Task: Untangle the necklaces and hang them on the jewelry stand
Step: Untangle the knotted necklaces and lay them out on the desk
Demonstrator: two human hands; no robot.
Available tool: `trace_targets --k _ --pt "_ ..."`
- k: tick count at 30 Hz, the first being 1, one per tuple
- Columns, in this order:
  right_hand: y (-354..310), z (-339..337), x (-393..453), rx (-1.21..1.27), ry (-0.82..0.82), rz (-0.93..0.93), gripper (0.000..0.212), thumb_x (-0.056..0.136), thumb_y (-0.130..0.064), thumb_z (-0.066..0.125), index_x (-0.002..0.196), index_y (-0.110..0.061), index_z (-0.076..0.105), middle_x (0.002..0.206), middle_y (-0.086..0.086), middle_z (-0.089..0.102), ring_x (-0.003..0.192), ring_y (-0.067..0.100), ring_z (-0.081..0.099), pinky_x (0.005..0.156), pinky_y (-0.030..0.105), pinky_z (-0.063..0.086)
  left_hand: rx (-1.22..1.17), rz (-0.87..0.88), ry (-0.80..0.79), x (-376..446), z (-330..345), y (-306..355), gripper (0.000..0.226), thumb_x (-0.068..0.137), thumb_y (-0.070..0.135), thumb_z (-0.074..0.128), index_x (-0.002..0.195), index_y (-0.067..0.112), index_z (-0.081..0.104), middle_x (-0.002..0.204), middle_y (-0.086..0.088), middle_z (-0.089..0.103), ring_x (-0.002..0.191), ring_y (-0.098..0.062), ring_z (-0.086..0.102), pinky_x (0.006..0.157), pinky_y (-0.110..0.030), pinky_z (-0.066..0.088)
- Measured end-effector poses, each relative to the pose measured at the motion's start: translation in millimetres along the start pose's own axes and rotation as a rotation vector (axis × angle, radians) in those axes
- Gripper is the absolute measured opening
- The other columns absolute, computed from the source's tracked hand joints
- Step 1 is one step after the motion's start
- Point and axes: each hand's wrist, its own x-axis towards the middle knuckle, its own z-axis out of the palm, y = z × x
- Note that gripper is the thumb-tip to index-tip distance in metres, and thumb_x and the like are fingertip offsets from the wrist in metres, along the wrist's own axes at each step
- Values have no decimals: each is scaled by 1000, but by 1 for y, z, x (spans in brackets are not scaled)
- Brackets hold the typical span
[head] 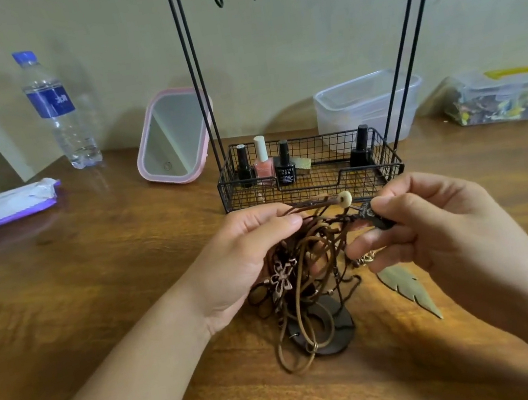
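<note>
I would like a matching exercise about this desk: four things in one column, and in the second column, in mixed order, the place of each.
Things:
1. water bottle
2. pink nail polish
3. leaf pendant
4. tangled necklaces

Places:
A. flat on the table, below the right hand
B. held between both hands
C. upright at the far left, by the wall
D. inside the stand's wire basket

Pairs: 1-C, 2-D, 3-A, 4-B
</note>
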Motion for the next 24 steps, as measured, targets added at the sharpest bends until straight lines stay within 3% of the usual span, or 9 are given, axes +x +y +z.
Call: trace_targets --k 5,9,11,13,15,17,19,22,24 --pt "0 -1 2 7 8 44 19 94 -4 53 76 -6 55 70 21 70 62 34 72 46 29 56 -18 11 99 0 2 2 21 93 21 51 91 6 66 82 -11 66 79 -21 64 73 -35 55" --pt "-2 -4 4 99 17 47 28 95 -2 49 69 -12 56 61 18 64 60 32 71 46 29 55 -152 -70 285 2 0 8 47 99 20 37 64 18 67 70 -4 66 65 -15 64 63 -34 52" --pt "-3 -5 4 86 10 24 32 92 -4 53 63 -18 59 61 19 63 63 34 72 47 29 55 -186 -115 363 1 -3 9 40 97 23 38 64 17 61 67 -2 64 62 -13 63 65 -35 51" --pt "-4 -4 3 102 -29 5 20 80 -13 60 61 -21 61 62 18 64 66 35 72 49 30 56 -67 -133 397 2 -5 8 33 97 28 42 71 16 58 69 -2 64 68 -14 62 73 -38 50" --pt "-4 -3 2 161 -75 -4 9 71 -21 60 62 -22 61 63 18 66 67 34 72 51 29 57 214 -73 403 2 -4 4 34 98 34 47 78 13 64 78 0 66 76 -13 62 77 -36 48" --pt "-3 -2 2 190 -101 -10 7 70 -19 61 64 -21 61 65 18 68 66 33 72 54 29 58 547 114 401 1 1 -2 32 96 45 51 102 19 68 99 12 67 89 1 62 81 -22 47" --pt "-1 -2 3 184 -113 -15 6 71 -18 65 66 -20 62 68 17 69 67 32 73 56 31 59 703 316 348 -2 6 -4 46 89 54 50 122 24 64 118 18 62 112 6 55 89 -10 43" --pt "2 -1 3 142 -137 -25 13 73 -27 67 74 -14 64 75 19 71 68 28 73 59 34 60 493 404 104 -5 13 -6 35 92 37 56 113 12 69 108 2 71 108 -18 65 90 -23 50" --pt "3 -1 2 128 -149 -33 15 74 -27 67 76 -12 65 75 17 71 68 25 73 59 32 60 396 421 40 -6 16 -5 27 92 26 59 107 5 70 100 -3 73 98 -21 69 83 -27 54"
